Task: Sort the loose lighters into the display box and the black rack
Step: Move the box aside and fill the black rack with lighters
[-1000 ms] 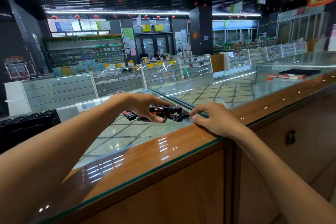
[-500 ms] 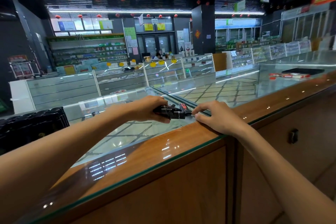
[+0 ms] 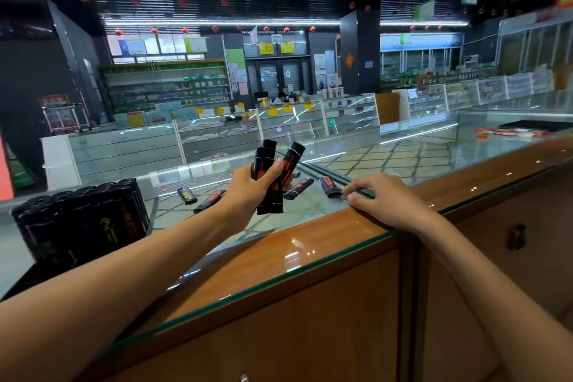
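My left hand (image 3: 248, 192) is raised above the glass counter and grips a bunch of black lighters with red print (image 3: 273, 174), held upright and fanned. My right hand (image 3: 381, 198) rests at the counter's wooden edge, its fingertips touching a loose lighter (image 3: 329, 187) lying on the glass. More loose lighters lie flat on the glass: one (image 3: 298, 188) just behind the bunch, one (image 3: 210, 201) and one (image 3: 187, 196) to the left. A black display box (image 3: 83, 220) packed with upright lighters stands at the far left.
The glass counter top (image 3: 403, 161) has a wooden edge (image 3: 279, 254) along the near side. A black tray (image 3: 533, 125) and red packets (image 3: 502, 133) lie far right on the glass. Shop showcases stand beyond.
My left hand has lifted off the glass with the bunch of lighters, turning them upright. The right hand stays at the edge, fingers spread more. The view shifted, showing more of the display box.
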Action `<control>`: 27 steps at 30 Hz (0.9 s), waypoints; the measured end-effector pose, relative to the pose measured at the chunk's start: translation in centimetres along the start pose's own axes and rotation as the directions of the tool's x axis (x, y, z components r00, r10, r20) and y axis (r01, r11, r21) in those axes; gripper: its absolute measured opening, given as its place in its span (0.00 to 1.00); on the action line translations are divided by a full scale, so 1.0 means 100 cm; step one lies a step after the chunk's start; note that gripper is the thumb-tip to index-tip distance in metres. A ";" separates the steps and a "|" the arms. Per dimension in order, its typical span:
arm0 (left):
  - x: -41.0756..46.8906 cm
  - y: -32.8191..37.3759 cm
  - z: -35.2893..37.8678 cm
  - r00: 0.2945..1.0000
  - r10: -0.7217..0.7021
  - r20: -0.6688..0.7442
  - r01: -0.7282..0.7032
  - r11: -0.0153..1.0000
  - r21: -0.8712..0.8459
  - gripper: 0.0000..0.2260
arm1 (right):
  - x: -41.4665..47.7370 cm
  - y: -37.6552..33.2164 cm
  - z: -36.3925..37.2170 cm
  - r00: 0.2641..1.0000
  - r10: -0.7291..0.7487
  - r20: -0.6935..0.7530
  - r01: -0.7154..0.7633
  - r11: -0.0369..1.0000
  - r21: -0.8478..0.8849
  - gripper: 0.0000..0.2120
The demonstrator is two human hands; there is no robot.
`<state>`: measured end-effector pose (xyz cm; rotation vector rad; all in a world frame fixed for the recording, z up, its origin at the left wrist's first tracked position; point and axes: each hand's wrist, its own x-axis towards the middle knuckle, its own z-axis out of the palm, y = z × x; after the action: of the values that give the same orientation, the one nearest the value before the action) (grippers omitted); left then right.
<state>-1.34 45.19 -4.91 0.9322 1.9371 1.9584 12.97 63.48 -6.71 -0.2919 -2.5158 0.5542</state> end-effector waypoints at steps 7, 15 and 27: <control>0.000 0.000 -0.008 0.982 -0.184 0.028 0.183 0.924 -0.337 0.06 | 0.002 0.002 0.002 1.000 0.006 0.005 -0.006 1.000 -0.003 0.08; -0.002 0.004 -0.007 0.960 -0.267 -0.083 0.211 0.887 -0.411 0.04 | 0.002 0.001 0.002 1.000 0.004 0.006 -0.004 1.000 -0.010 0.08; -0.022 -0.001 0.003 0.992 0.005 -0.129 0.029 0.966 0.257 0.10 | 0.001 0.002 0.002 1.000 0.013 0.017 -0.013 1.000 -0.005 0.09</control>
<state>0.50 44.14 -5.62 0.8696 2.3084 1.8298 12.79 63.61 -6.96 -0.3071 -2.5342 0.5576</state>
